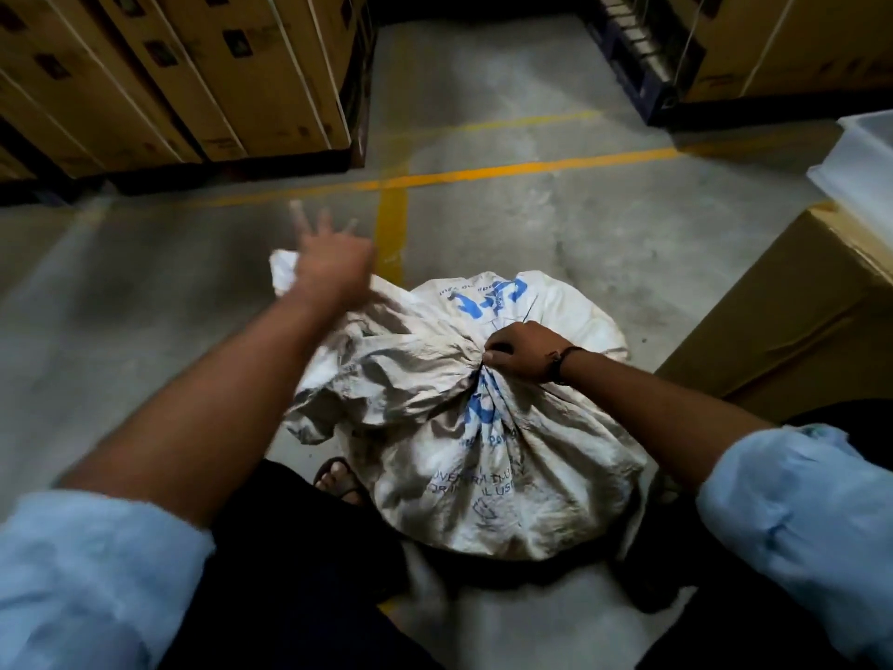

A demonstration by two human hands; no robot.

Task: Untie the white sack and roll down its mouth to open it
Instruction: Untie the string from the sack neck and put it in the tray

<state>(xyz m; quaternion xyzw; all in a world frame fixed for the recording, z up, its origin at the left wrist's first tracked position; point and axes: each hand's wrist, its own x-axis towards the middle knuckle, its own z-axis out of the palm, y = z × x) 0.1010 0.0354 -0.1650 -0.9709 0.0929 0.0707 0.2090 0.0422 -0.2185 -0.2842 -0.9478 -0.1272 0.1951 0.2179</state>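
Sack (483, 456) cloth looks soft and limp, its neck bunched in his right hand (524, 353), left hand (333, 263) blurred, seemingly splayed empty.

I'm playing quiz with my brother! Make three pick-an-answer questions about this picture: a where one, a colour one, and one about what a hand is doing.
1. Where does the white sack sit?
A) on a table B) on the floor C) on a shelf

2. What colour is the print on it?
A) red B) blue C) green

3. What is the right hand doing?
A) gripping the sack's bunched neck B) hanging idle C) waving

Answers:
1 B, it rests on bare grey concrete.
2 B, the letters are blue.
3 A, its fingers curl round the gathered cloth, while the left hand is spread open.
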